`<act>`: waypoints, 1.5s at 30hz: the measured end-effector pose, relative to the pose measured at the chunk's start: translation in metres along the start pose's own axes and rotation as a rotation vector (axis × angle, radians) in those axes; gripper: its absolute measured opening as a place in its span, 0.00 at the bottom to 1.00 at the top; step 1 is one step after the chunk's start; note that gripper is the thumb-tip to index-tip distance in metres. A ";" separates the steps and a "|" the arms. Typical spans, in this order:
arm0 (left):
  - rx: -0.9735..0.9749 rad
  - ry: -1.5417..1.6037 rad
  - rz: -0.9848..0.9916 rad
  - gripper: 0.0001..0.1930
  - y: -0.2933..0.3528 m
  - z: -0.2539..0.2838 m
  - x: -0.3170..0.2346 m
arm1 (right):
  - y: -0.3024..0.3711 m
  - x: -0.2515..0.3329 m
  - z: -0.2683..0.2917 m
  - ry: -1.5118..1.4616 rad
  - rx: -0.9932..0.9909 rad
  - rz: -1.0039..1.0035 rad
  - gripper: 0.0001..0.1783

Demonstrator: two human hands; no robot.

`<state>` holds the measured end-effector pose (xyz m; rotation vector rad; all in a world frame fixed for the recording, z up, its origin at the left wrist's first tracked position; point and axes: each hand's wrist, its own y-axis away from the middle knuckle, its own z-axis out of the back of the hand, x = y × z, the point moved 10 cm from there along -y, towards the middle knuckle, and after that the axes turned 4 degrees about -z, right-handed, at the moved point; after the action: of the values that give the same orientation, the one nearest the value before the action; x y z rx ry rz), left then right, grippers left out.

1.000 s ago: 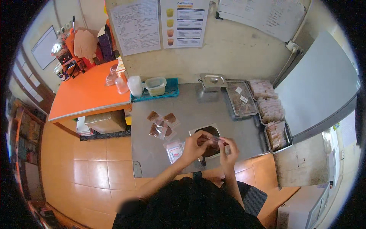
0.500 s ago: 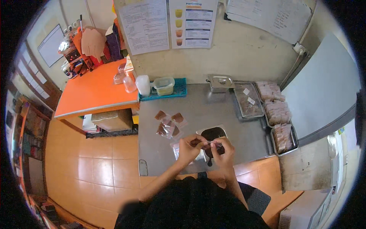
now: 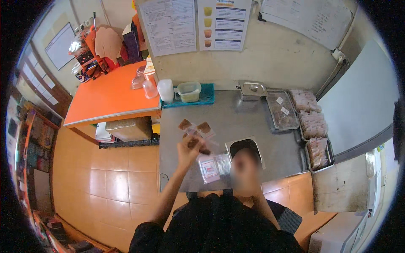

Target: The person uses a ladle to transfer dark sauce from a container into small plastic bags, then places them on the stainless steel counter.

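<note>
Both hands, together over the pan half a second earlier, now stand apart: the left hand (image 3: pixel 188 152) is at the small clear plastic packets of brown filling (image 3: pixel 204 127), left of centre in the frame, and the right hand (image 3: pixel 249 170) lies at the pan, right of centre. Fingers of the left hand bend down against the packets; whether they grip one cannot be told. Motion blur hides the right hand's fingers, so its state cannot be told either. It covers part of the rectangular stainless-steel pan (image 3: pixel 228 148), which holds a dark brown mass (image 3: pixel 244 145). Between the hands, flat plastic bags with pale pink and white print (image 3: pixel 209 170) lie beside a shiny clear bag (image 3: pixel 223 163). All these rest on the grey metal tabletop (image 3: pixel 228 116). Along its far edge, at upper centre, stand a teal plastic tray (image 3: pixel 209 102) carrying a translucent plastic container (image 3: pixel 189 92) and, farther right, a lidded steel pan (image 3: pixel 252 89). Right of the latter, a shallow metal tray with two small white labels (image 3: pixel 279 120) adjoins densely packed upright brown packets (image 3: pixel 313 125).
</note>
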<state>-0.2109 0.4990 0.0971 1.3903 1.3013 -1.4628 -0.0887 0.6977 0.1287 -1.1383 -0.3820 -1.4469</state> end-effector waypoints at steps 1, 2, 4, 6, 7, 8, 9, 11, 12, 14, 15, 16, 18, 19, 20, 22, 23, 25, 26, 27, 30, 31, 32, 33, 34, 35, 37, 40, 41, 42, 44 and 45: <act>-0.042 0.000 -0.074 0.02 -0.007 0.006 -0.004 | 0.001 -0.003 -0.013 0.041 0.069 -0.027 0.06; -0.074 0.004 -0.154 0.04 -0.012 0.008 -0.011 | 0.007 -0.007 -0.033 0.025 0.155 0.015 0.03; -0.109 -0.062 -0.169 0.06 -0.009 0.008 -0.006 | 0.027 -0.028 -0.076 0.287 0.252 0.023 0.05; -0.149 -0.134 -0.184 0.07 0.003 0.011 0.002 | 0.052 -0.057 -0.117 0.543 0.351 0.030 0.07; -0.136 -0.107 -0.149 0.07 0.013 0.011 0.015 | 0.064 -0.078 -0.126 0.705 0.291 -0.016 0.10; -0.124 -0.077 -0.112 0.07 0.023 0.010 0.030 | 0.071 -0.097 -0.129 0.868 0.230 -0.064 0.13; -0.125 -0.080 -0.112 0.07 0.034 0.011 0.041 | 0.073 -0.108 -0.135 0.866 0.231 -0.064 0.13; -0.050 -0.045 0.028 0.08 0.055 0.007 0.078 | 0.074 -0.115 -0.136 0.913 0.188 0.033 0.16; -0.053 -0.047 0.028 0.08 0.064 0.010 0.089 | 0.074 -0.117 -0.135 0.926 0.174 0.068 0.17; 0.069 -0.148 0.214 0.10 0.082 0.002 0.130 | 0.071 -0.120 -0.144 0.935 0.300 0.133 0.19; 0.069 -0.149 0.215 0.10 0.087 0.002 0.141 | 0.070 -0.119 -0.148 0.936 0.343 0.154 0.20; 0.077 -0.057 0.340 0.12 0.096 -0.001 0.162 | 0.066 -0.128 -0.141 0.775 0.331 -0.095 0.20; 0.089 0.039 0.468 0.15 0.104 -0.012 0.178 | 0.064 -0.122 -0.132 0.609 0.315 -0.343 0.21; 0.039 0.164 0.478 0.16 0.104 -0.018 0.177 | 0.059 -0.090 -0.135 0.618 0.332 -0.189 0.20; -0.014 0.286 0.489 0.17 0.104 -0.019 0.175 | 0.055 -0.060 -0.138 0.622 0.350 -0.034 0.20; 0.024 0.253 0.439 0.16 0.096 -0.017 0.163 | 0.044 -0.033 -0.126 0.562 0.359 -0.047 0.19; 0.056 0.217 0.382 0.16 0.089 -0.014 0.153 | 0.037 -0.025 -0.122 0.499 0.368 -0.049 0.17; 0.041 0.165 0.377 0.13 0.081 -0.005 0.137 | 0.022 -0.005 -0.104 0.440 0.237 0.105 0.14; 0.083 0.178 0.401 0.12 0.078 -0.010 0.126 | 0.019 0.011 -0.087 0.386 0.099 0.254 0.10; 0.124 0.192 0.425 0.11 0.077 -0.015 0.121 | 0.017 0.007 -0.084 0.388 0.095 0.250 0.10; 0.240 -0.002 0.218 0.08 0.069 -0.013 0.108 | 0.012 -0.038 -0.087 0.018 0.226 -0.202 0.07; 0.239 -0.004 0.217 0.08 0.067 -0.012 0.105 | 0.012 -0.036 -0.084 -0.031 0.237 -0.183 0.06; 0.273 -0.197 0.066 0.06 0.062 -0.012 0.090 | 0.011 -0.034 -0.082 -0.081 0.248 -0.164 0.05; 0.303 -0.390 -0.087 0.05 0.059 -0.015 0.075 | 0.011 -0.036 -0.079 -0.083 0.249 -0.163 0.05; 0.306 -0.389 -0.089 0.05 0.056 -0.019 0.066 | 0.014 -0.042 -0.083 -0.083 0.333 -0.200 0.05; 0.303 -0.605 -0.199 0.05 0.054 -0.025 0.046 | 0.018 -0.046 -0.087 -0.082 0.417 -0.240 0.05; 0.296 -0.824 -0.309 0.04 0.059 -0.042 0.012 | 0.015 -0.042 -0.081 -0.028 0.450 -0.245 0.04; -0.123 -0.952 -0.278 0.03 0.062 -0.029 -0.023 | 0.013 -0.039 -0.078 0.008 0.454 -0.233 0.05; -0.004 -0.951 -0.280 0.03 0.064 -0.038 -0.017 | 0.012 -0.038 -0.075 -0.008 0.425 -0.224 0.05; 0.117 -0.948 -0.281 0.04 0.065 -0.047 -0.012 | 0.011 -0.038 -0.073 -0.008 0.421 -0.224 0.05; 0.268 -0.709 -0.089 0.06 0.063 -0.049 0.018 | 0.012 -0.036 -0.072 -0.036 0.423 -0.198 0.06; 0.411 -0.460 0.102 0.07 0.067 -0.057 0.042 | 0.011 -0.036 -0.069 -0.036 0.422 -0.198 0.06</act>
<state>-0.1388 0.5443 0.0488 1.2359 0.6576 -1.9079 -0.1136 0.6618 0.0637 -0.8012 -0.8032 -1.4289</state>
